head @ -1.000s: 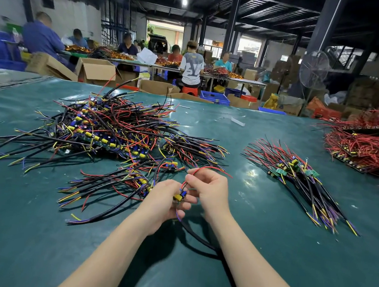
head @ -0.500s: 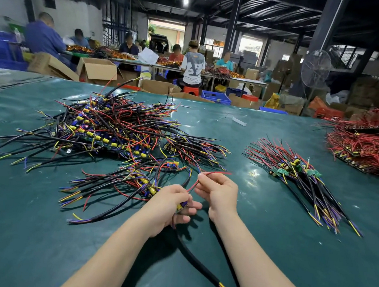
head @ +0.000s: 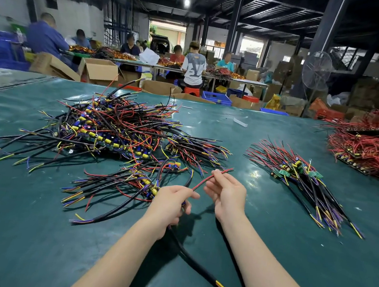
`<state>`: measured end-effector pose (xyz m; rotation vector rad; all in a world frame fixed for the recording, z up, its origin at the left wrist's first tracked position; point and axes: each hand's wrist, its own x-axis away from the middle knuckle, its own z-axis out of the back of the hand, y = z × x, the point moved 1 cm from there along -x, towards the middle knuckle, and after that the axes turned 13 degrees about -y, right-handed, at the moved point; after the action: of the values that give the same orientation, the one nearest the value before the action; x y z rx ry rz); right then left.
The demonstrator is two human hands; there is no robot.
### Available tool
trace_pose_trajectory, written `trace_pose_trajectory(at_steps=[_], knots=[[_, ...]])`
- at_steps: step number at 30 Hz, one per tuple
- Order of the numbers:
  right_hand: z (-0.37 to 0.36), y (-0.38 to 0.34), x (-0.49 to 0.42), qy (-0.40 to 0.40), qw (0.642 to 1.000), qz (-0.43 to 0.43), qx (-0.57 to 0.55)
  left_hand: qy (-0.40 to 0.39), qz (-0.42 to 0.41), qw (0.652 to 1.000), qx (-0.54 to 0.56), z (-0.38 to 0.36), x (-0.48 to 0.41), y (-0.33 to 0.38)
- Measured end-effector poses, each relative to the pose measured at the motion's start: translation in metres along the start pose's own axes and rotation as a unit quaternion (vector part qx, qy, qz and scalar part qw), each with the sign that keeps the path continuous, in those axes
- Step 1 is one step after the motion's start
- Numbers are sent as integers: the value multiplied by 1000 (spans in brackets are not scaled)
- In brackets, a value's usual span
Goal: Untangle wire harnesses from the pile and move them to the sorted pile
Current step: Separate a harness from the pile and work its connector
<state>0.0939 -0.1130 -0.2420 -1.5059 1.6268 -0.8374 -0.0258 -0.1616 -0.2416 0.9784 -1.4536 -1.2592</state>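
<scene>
A big tangled pile of wire harnesses (head: 115,131) with black, red and yellow leads covers the left of the green table (head: 34,232). A smaller clump (head: 128,183) lies just ahead of my left hand. My left hand (head: 168,204) grips one harness; its thick black cable (head: 194,263) trails toward me and ends in coloured leads. My right hand (head: 227,194) pinches that harness's red wire (head: 205,180) near its tip and stretches it out. The sorted pile (head: 304,178) lies in a neat fan to the right.
A heap of red-wired boards (head: 370,148) sits at the far right edge. A small white scrap (head: 240,122) lies mid-table at the back. Beyond the table stand cardboard boxes (head: 99,69), a floor fan (head: 316,70) and several seated workers.
My hands have drawn apart and pulled the harness toward me. The red wire is now stretched straight between them, and the black cable's end has slid nearer to me.
</scene>
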Motion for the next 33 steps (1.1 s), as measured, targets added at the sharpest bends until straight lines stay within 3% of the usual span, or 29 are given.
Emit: trace_pose_trajectory(at_steps=[6,11,16,20,23,29,33], knots=[[6,-7,-1,-16,991,-125,-54,-114,-23,993,-27,9,4,0],[6,-7,-3,20,992,-119,-43,-172,-21,985,4,12,7,0],[10,-9,-6,52,986,-126,-100,-227,-14,974,9,8,10,5],[14,-9,-9,42,985,-118,-117,-175,13,984,14,10,8,4],[10,-8,-6,-15,987,-129,-95,-81,4,994,68,16,4,5],[-22,6,16,-184,960,-158,137,23,-11,988,153,19,1,7],[-33,13,23,-182,959,-133,171,26,-13,989,145,17,1,7]])
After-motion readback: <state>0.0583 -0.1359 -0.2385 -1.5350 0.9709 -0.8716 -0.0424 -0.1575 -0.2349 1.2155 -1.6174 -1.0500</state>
